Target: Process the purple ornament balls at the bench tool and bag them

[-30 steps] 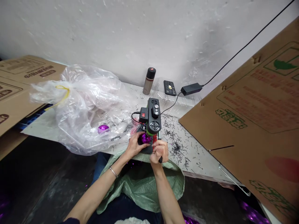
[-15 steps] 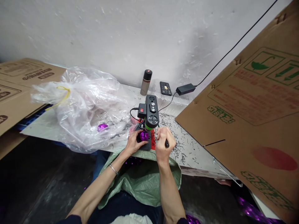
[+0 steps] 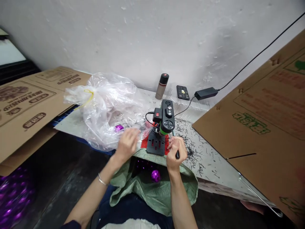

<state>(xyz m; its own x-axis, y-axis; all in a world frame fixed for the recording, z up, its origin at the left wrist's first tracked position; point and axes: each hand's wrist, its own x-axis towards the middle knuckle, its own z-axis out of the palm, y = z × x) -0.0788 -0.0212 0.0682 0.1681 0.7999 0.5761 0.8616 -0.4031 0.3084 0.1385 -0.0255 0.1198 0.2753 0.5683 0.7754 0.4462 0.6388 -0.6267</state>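
A small black press machine (image 3: pixel 168 116) with a perforated base plate (image 3: pixel 156 144) stands at the table's front edge, and no ball is on the plate. My right hand (image 3: pixel 176 149) is wrapped round the machine's black-tipped lever handle. My left hand (image 3: pixel 128 141), blurred, is left of the plate beside the clear plastic bag; its fingers are smeared by motion. A shiny purple ball (image 3: pixel 155 176) is over the mouth of the green sack (image 3: pixel 152 194) below the table edge. Another purple ball (image 3: pixel 118 128) shows at the clear plastic bag (image 3: pixel 107 105).
Behind the machine are a spray can (image 3: pixel 162 86), a phone (image 3: pixel 182 92) and a power adapter (image 3: pixel 206 93) with its cable. Cardboard (image 3: pixel 30 101) lies at the left; a large carton (image 3: pixel 257 117) stands right. Dark bits litter the tabletop (image 3: pixel 207 159).
My left hand has let go of the purple ball and moved left. That ball has dropped from the plate to the sack's mouth. The view has shifted left.
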